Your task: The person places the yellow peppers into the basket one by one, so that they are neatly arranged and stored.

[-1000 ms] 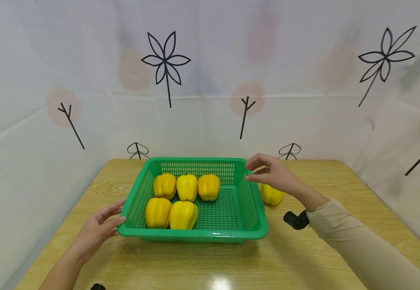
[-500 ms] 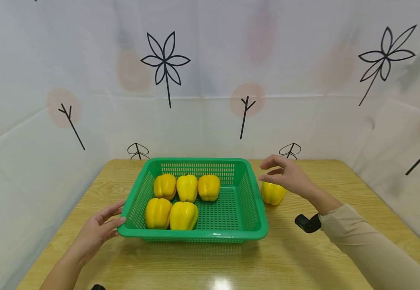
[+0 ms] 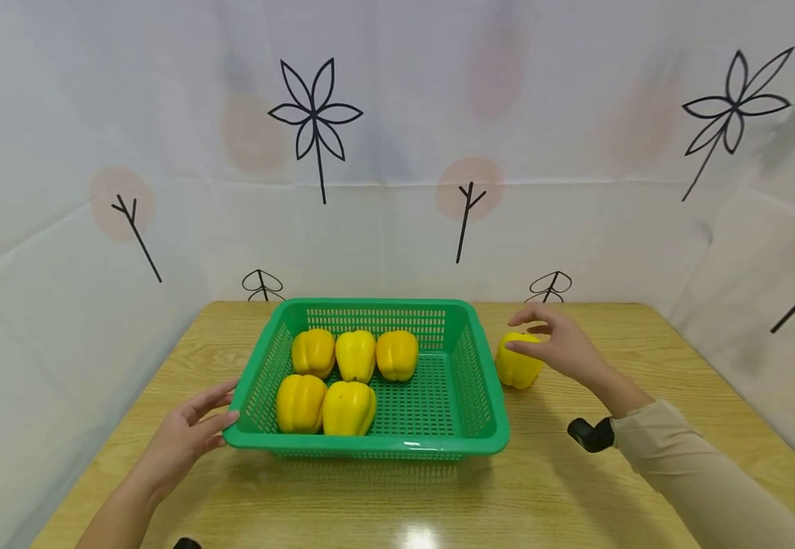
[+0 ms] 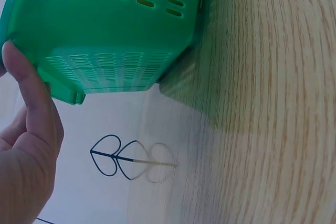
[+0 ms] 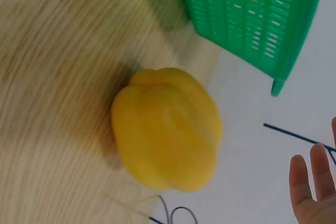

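A green plastic basket (image 3: 397,443) stands on the table with several yellow bell peppers (image 3: 347,409) in its left and middle part. My left hand (image 3: 188,435) holds the basket's left rim near the front corner, thumb at the edge; the left wrist view shows this contact from below. Outside the basket, to its right, one more yellow bell pepper (image 3: 517,370) sits on the table. My right hand (image 3: 562,347) hovers at its upper right, fingers and thumb apart and bent, holding nothing. In the right wrist view, the lone pepper (image 5: 168,129) appears whole, with fingertips (image 5: 300,174) apart from it.
The wooden table (image 3: 342,503) ends at a pale cloth backdrop (image 3: 397,229) with flower and twig prints. Inside the basket, the right part shows bare mesh floor. A black wrist device (image 3: 591,435) hangs under my right forearm.
My right hand has moved right, away from over the basket's right rim, and lowered toward the lone bell pepper. The left hand and the basket stay in place.
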`<action>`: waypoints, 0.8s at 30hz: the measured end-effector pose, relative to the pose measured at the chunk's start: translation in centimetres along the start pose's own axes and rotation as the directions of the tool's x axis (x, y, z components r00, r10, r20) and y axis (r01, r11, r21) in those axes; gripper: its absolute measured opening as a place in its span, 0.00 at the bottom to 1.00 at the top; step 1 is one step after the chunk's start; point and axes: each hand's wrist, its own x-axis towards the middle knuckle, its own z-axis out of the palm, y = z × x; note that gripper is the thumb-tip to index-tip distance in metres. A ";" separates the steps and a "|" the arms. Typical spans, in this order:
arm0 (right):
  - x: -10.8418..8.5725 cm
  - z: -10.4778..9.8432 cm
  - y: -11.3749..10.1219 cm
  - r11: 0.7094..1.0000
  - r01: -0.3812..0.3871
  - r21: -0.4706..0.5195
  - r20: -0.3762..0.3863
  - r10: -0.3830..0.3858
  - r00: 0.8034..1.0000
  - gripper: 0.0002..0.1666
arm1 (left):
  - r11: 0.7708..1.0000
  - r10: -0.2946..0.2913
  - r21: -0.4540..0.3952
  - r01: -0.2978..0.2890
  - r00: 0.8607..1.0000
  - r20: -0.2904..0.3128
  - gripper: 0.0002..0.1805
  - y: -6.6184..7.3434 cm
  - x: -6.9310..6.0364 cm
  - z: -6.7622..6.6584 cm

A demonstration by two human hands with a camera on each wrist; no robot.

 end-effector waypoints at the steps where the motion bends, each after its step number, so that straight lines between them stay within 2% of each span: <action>1: -0.1 0.0 0.3 1.000 0.003 -0.012 -0.003 -0.003 1.000 0.17 | 1.000 0.001 -0.002 -0.001 1.000 -0.002 0.33 0.0 0.0 0.0; 13: -0.5 0.9 3.3 0.994 0.023 -0.107 -0.025 -0.026 0.999 0.20 | 1.000 0.006 -0.012 -0.006 1.000 -0.002 0.32 -0.1 0.0 0.1; 18: -0.8 1.3 4.5 0.989 -0.019 -0.143 -0.028 0.015 0.999 0.22 | 1.000 0.009 -0.005 -0.009 1.000 0.003 0.33 -0.1 0.1 0.0; 24: -1.0 1.7 5.7 0.984 -0.070 -0.164 0.007 0.072 0.997 0.26 | 1.000 0.009 -0.004 -0.009 1.000 -0.006 0.33 -0.1 0.1 0.0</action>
